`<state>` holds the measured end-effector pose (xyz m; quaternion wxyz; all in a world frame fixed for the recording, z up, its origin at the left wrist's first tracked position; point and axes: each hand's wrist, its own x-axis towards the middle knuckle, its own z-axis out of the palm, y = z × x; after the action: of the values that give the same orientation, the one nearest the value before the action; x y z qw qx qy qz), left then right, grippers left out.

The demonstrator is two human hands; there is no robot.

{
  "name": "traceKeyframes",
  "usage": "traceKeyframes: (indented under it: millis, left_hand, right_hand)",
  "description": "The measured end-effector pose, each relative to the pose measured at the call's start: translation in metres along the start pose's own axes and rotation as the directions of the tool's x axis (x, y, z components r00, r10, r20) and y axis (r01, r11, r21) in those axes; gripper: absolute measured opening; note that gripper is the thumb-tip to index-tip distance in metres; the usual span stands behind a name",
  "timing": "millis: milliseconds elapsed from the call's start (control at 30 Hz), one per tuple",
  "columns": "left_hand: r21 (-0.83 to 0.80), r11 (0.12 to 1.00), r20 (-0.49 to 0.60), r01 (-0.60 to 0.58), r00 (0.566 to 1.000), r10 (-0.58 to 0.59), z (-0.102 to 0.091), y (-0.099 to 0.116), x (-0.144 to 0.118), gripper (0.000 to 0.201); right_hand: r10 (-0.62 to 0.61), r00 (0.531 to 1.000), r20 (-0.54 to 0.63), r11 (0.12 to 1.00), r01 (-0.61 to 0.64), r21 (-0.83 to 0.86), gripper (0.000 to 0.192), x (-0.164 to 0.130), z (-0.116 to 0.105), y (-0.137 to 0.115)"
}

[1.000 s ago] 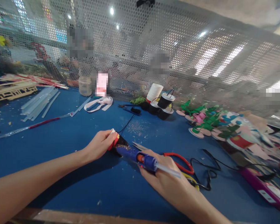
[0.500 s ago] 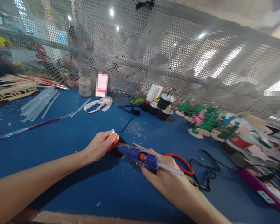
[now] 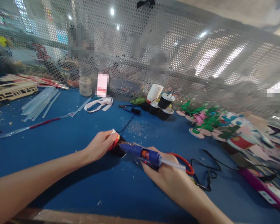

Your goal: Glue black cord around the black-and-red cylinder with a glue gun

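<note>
The left hand (image 3: pixel 100 144) is clamped on a red-and-black piece (image 3: pixel 119 152), at ten o'clock from the right hand (image 3: pixel 171 172), which grips a blue glue gun (image 3: pixel 133 149). Red-handled scissors (image 3: pixel 185 162) lie on the table (image 3: pixel 84 186) at the right hand's two o'clock.

Looks forward and down from the person's head, above and just behind the near edge of the blue surface (image 3: pixel 121 193). Takes in the left hand (image 3: pixel 101 143) and right hand (image 3: pixel 168 177) from close by, below mid-height. Catches the left forearm (image 3: pixel 49 174) from the lower left and the right forearm (image 3: pixel 198 199) from the bottom edge. Reaches across to the mesh screen (image 3: pixel 126 49), showing its top edge sloping down rightward.
</note>
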<state>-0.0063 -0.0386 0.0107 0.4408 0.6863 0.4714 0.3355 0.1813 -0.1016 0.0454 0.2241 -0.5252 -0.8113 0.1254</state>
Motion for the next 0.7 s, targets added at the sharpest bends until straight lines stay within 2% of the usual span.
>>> traceKeyframes:
  millis: [133, 300, 500, 700]
  left_hand:
    - [0.022, 1.0, 0.021, -0.021, 1.0, 0.02, -0.001, -0.001, 0.0, 0.038]
    - [0.064, 0.998, 0.03, -0.028, 0.999, 0.026, -0.002, -0.004, -0.001, 0.037]
    - [0.075, 0.995, 0.051, -0.068, 0.997, 0.064, -0.003, -0.004, -0.002, 0.036]
    - [0.089, 0.991, 0.068, -0.1, 0.993, 0.094, -0.005, -0.005, -0.001, 0.038]
  right_hand:
    - [0.094, 0.994, -0.05, 0.995, -0.091, 0.044, 0.012, 0.004, -0.002, 0.004]
    - [0.259, 0.966, 0.023, 0.952, -0.259, 0.161, 0.022, 0.004, 0.002, 0.011]
    - [0.28, 0.959, 0.036, 0.945, -0.282, 0.167, 0.023, 0.003, 0.001, 0.008]
    - [0.324, 0.943, 0.068, 0.91, -0.331, 0.25, 0.02, 0.01, -0.002, 0.008]
